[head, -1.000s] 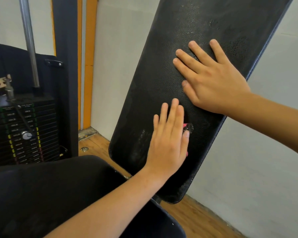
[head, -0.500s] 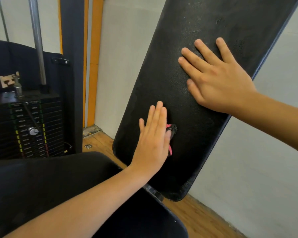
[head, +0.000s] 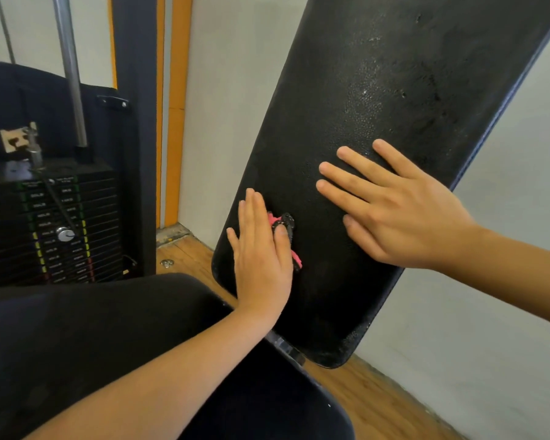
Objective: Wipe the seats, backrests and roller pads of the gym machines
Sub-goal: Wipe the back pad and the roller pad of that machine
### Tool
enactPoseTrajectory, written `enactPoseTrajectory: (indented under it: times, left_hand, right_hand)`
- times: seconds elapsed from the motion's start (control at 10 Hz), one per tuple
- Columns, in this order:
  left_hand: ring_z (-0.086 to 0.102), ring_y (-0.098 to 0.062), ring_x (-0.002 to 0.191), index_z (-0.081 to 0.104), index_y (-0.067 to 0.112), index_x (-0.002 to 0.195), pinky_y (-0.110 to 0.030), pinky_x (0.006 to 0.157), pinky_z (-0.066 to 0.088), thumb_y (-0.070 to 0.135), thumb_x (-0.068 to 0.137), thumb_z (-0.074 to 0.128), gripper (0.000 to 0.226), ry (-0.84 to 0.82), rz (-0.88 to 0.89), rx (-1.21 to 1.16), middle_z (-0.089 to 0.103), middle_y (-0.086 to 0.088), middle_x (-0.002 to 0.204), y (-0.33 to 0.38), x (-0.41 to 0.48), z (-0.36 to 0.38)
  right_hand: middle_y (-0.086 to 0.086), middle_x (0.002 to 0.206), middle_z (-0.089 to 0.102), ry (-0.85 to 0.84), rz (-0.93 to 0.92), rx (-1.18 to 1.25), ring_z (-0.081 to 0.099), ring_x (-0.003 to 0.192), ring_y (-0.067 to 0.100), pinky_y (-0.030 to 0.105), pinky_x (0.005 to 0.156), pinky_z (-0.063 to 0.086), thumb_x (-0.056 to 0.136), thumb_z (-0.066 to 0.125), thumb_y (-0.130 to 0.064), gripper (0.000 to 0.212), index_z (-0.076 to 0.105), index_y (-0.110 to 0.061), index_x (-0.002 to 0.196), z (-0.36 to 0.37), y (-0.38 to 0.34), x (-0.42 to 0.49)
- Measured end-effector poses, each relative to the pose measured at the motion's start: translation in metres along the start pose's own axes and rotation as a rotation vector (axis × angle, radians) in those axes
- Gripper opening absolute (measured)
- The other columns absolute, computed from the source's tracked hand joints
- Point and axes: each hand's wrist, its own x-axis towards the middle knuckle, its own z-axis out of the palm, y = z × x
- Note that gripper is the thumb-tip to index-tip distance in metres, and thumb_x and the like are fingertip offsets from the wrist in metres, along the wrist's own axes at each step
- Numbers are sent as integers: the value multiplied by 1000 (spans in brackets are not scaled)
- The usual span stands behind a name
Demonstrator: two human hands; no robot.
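Backrest (head: 378, 90) wiping is taking up this moment, and I am judging the whole task to be somewhere short of halfway. The long black pad is leaning from the upper right of the frame down to the lower centre, with both hands lying on its lower half. Its upper stretch is showing pale specks and dull patches, perhaps grime or drying moisture, so that part is probably waiting for a pass. I cannot tell how much of the pad is already clean.

The seat (head: 92, 344), filling the lower left, is looking evenly dark, and nothing on it is telling whether it is wiped. The weight stack (head: 54, 223) at the left edge is standing apart from the job. No roller pads are showing anywhere, so those are likely waiting as well.

The right hand (head: 407, 214) is resting flat on the pad at centre right, its fingers (head: 356, 173) spread and straight, grasping nothing and seemingly bracing the pad. The left hand (head: 262, 265), at lower centre, is pressing flat too. Its fingers (head: 251, 214) are lying straight and close together, pinning rather than clutching a small pink-and-black cloth (head: 286, 222) against the pad. Only an edge of that cloth is peeking out on the hand's right side.
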Motion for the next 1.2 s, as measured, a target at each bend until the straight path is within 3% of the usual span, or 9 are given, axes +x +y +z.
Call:
enactPoseTrajectory:
  times: [0.2,0.3,0.6,0.7,0.8,0.9,1.1,1.2]
  left_hand:
    - [-3,-9,157,4,18,164,-52,129,3,30,112,29,59,56,-211,-52,3,4,172,-5,29,-10]
    - [-2,-6,157,4,22,164,-47,129,2,32,111,26,58,42,-179,-64,4,6,172,5,1,-6]
    - [1,-11,158,8,19,164,-58,127,4,31,112,26,57,63,-294,-56,9,5,172,-4,17,-5]
    - [-1,-12,158,6,19,164,-59,127,6,30,112,27,57,81,-303,-40,6,4,172,-2,20,-6]
    - [-5,-11,158,4,23,164,-47,125,-5,27,112,29,58,38,-122,22,2,7,172,3,8,-6]
    - [-1,-11,158,5,24,164,-44,122,-6,28,112,29,57,20,-76,49,6,7,172,-1,7,-7]
    - [2,-13,158,6,17,164,-61,126,4,31,113,24,56,95,-369,36,10,4,172,-23,40,-23]
    - [0,-10,158,8,18,164,-49,129,5,29,112,25,56,58,-227,27,8,4,172,-5,19,-14]
  right_hand:
    - [14,160,41,20,10,-6,30,152,37,60,123,18,105,31,-35,57,44,-10,154,0,0,0]
    - [13,160,41,24,12,-7,30,152,37,60,124,17,105,31,-35,57,45,-10,154,2,0,0]
    - [14,161,40,28,12,-19,30,152,38,60,123,17,105,31,-35,57,43,-9,154,2,-1,-1]
    - [14,161,40,29,13,-21,30,152,38,60,123,17,105,32,-35,57,43,-9,154,2,-1,0]
    - [14,160,41,36,15,-20,31,151,38,60,123,18,104,32,-34,56,45,-9,153,3,-1,0]
    - [14,160,41,38,12,-20,31,151,38,60,123,18,105,31,-34,56,45,-9,153,3,-1,0]
    - [14,160,41,32,13,-22,31,151,38,60,123,18,105,30,-34,56,45,-9,153,3,-1,-1]
    - [14,160,41,35,14,-19,31,151,38,60,123,19,104,31,-34,56,45,-9,153,3,0,-1]
